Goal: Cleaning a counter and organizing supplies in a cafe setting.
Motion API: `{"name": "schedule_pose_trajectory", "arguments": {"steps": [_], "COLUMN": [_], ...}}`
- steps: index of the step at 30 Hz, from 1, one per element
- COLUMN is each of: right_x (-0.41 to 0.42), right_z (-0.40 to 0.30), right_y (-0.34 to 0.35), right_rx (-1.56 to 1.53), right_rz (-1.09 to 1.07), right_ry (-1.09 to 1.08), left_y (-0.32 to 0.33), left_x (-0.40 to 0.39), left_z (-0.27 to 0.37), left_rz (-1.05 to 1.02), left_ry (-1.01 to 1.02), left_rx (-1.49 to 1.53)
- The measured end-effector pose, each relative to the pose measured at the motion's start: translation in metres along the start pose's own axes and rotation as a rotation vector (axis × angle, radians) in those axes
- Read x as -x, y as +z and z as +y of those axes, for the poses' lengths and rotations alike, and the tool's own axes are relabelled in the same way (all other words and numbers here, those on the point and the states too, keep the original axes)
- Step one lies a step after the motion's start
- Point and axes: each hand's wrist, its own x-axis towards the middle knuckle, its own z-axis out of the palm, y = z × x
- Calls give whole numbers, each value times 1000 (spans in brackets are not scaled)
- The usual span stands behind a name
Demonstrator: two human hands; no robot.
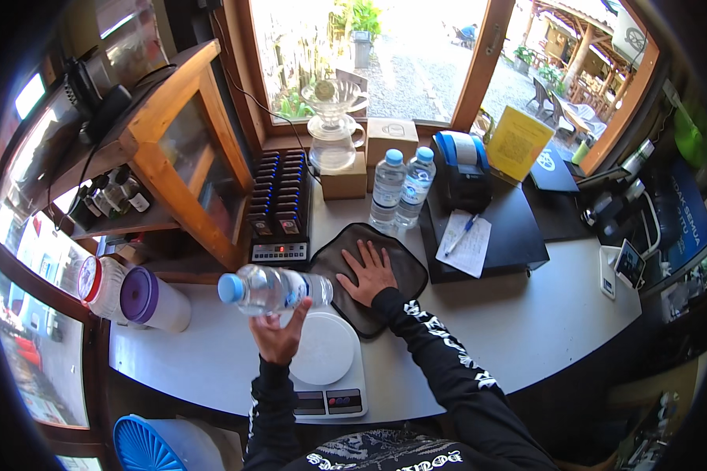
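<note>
My left hand [276, 334] grips a clear plastic water bottle [283, 289] with a light-blue cap, tilted onto its side with the cap toward the left. Just under it, near the counter's front edge, sits a white kitchen scale [324, 353] with a round platform. My right hand [369, 272] lies flat, fingers spread, on a dark brown cloth or mat [403, 277] with black edging. Beyond that mat stand two more capped water bottles [387, 191], side by side and upright.
A pager charging dock [278, 252] stands behind the held bottle. At left are a purple-lidded canister [156, 300] and a wooden cabinet [171, 135]. A glass coffee dripper [331, 126] rests on a cardboard box. Rightward, a receipt printer [462, 176] and paper with a pen [462, 244] top a black cash drawer [506, 235].
</note>
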Motion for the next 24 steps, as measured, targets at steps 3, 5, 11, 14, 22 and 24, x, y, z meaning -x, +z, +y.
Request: {"name": "schedule_pose_trajectory", "arguments": {"steps": [3,5,11,14,22,24], "right_x": [-20,-21,22,60,188,214], "right_z": [-2,0,10,9,-10,-22], "right_y": [13,14,-10,-25,-79,-90], "right_rx": [60,-99,10,-12,-4,-6], "right_rz": [74,-252,91,1,-29,-22], "right_ry": [45,-255,-74,-87,46,170], "left_y": [-8,-11,-9,10,90,105], "left_x": [19,24,13,-10,-80,-90], "left_z": [3,4,5,-5,-55,-71], "left_rz": [-19,-30,-93,-108,-199,-188], "left_ry": [-55,-48,-85,-21,95,90], "left_rx": [38,24,-36,-48,-1,53]}}
